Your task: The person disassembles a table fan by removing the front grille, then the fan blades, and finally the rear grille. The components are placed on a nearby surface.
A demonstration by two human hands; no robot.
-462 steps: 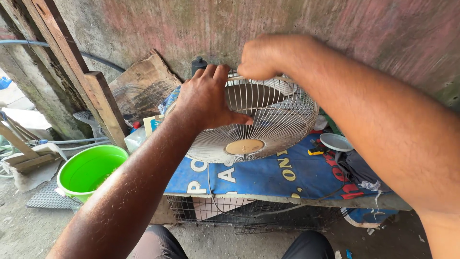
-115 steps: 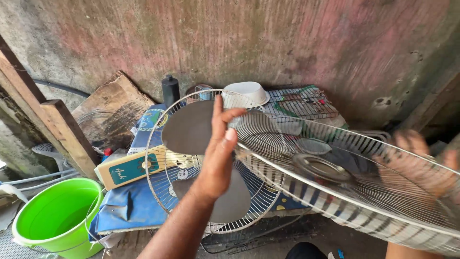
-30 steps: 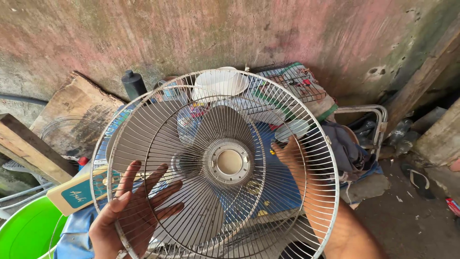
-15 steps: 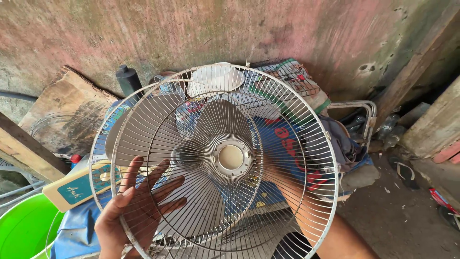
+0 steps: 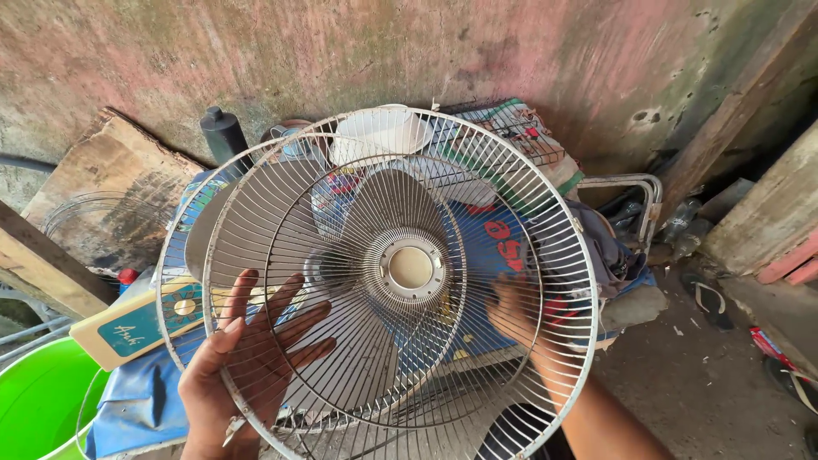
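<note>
— Where is your left hand sitting?

— My left hand is spreading its fingers flat against the wire fan guard at seven o'clock, the green bucket lying beyond it at eight.

— And the other?

— My right hand is reaching behind the wires at four o'clock; its grip, I cannot tell.

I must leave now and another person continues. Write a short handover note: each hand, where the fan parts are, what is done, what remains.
Left hand: open, fingers spread flat on the front of the fan guard, lower left.
Right hand: behind the guard, seen through the wires; grip unclear.
Guard is held up facing the camera; fan blades show behind it, above the blue sheet.
Done: guard is off the table and in hand.
Left: guard not yet set down or fixed anywhere.
</note>
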